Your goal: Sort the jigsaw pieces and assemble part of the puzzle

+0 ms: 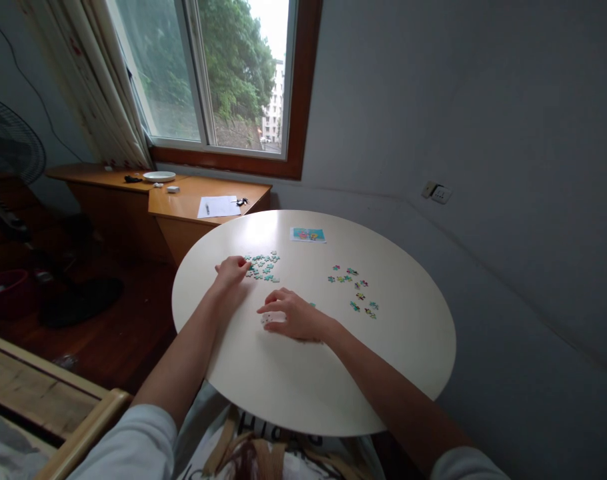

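I sit at a round white table (293,387). My left hand (232,271) reaches forward with curled fingers and touches a cluster of teal puzzle pieces (264,265). My right hand (293,315) lies palm down on the tabletop, fingers closed over pale puzzle pieces (269,319) that show at its fingertips. A second group of multicoloured puzzle pieces (354,289) is spread to the right, apart from both hands. A small picture card (308,235) lies flat near the far edge of the table.
A wooden desk (183,207) under the window (208,73) holds a sheet of paper (217,207), a white plate (159,177) and small items. A fan (6,150) stands at the left. Grey walls close in on the right. A wooden bed frame (48,407) is at lower left.
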`<state>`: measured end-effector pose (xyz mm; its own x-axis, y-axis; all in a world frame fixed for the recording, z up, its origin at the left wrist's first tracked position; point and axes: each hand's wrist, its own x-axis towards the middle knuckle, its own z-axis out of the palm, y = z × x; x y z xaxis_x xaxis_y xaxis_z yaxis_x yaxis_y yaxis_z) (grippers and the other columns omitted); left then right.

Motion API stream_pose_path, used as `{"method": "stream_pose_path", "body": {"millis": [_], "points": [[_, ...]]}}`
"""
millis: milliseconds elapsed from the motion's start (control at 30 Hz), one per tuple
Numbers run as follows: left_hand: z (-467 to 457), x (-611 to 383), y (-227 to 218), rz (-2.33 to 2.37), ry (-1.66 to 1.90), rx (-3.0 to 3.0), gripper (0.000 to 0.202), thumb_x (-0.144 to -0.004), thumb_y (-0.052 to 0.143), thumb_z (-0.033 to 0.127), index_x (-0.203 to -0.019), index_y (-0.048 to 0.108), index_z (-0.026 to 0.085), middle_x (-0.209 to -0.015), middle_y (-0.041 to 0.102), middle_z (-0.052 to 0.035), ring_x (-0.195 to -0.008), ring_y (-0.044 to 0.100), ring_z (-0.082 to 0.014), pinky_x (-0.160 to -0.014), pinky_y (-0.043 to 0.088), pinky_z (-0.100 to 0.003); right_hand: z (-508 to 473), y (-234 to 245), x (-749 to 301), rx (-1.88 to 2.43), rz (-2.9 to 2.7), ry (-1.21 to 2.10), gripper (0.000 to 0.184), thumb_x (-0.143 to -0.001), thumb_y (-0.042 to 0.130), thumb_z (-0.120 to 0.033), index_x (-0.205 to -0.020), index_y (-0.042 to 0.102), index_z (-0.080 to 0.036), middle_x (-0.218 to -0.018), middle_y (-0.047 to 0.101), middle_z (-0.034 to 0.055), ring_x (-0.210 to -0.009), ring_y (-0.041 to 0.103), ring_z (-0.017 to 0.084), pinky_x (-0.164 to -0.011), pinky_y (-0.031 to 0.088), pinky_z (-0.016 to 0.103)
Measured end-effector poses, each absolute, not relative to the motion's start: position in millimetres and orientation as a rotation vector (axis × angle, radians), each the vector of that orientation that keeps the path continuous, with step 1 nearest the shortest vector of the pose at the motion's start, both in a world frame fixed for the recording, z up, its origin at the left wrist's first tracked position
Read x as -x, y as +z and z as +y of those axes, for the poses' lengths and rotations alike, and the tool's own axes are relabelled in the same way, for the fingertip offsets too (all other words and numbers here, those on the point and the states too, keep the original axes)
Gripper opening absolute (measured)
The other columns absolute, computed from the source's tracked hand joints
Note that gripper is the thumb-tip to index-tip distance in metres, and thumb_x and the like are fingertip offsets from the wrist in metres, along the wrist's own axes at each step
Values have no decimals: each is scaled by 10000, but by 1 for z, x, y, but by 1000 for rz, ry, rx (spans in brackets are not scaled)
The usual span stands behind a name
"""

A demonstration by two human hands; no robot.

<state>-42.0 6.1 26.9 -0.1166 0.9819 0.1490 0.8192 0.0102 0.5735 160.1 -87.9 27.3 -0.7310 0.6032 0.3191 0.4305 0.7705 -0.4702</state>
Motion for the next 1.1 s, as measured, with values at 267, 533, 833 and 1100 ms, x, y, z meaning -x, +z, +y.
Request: {"method": "stream_pose_path", "body": {"millis": [267, 533, 833, 1100], "points": [[14, 67, 24, 2216, 844, -1602, 217, -797, 501, 340, -690, 607, 184, -826, 705, -77, -893, 607, -285, -927, 290, -483, -83, 21, -162, 791, -2585, 537, 164, -798, 658, -210, -949, 719, -187, -944, 646, 68, -832, 563, 156, -814, 450, 305], [21, 79, 11, 2293, 736, -1559, 181, -756, 534, 324, -653, 594, 188, -820, 707, -96, -912, 615, -313, -932, 287, -493, -83, 23, -162, 755, -2543, 552, 110, -761, 691, -198, -867, 708, -175, -942, 669, 63, -903, 575, 179, -870, 439, 324], [21, 78, 10, 2312, 693, -1594, 189, -740, 553, 346, -627, 569, 195, -747, 692, -78, -872, 617, -311, -932, 287, -503, -81, 20, -162, 772, -2535, 609, 161, -739, 722, -253, -878, 705, -172, -929, 663, 61, -872, 588, 172, -850, 447, 313], [23, 81, 6, 2298, 736, -1655, 210, -705, 577, 361, -578, 546, 196, -675, 679, -91, -804, 623, -322, -869, 335, -501, -82, 24, -162, 806, -2520, 614, 87, -765, 690, -212, -842, 697, -172, -865, 646, 51, -856, 585, 170, -820, 459, 302]]}}
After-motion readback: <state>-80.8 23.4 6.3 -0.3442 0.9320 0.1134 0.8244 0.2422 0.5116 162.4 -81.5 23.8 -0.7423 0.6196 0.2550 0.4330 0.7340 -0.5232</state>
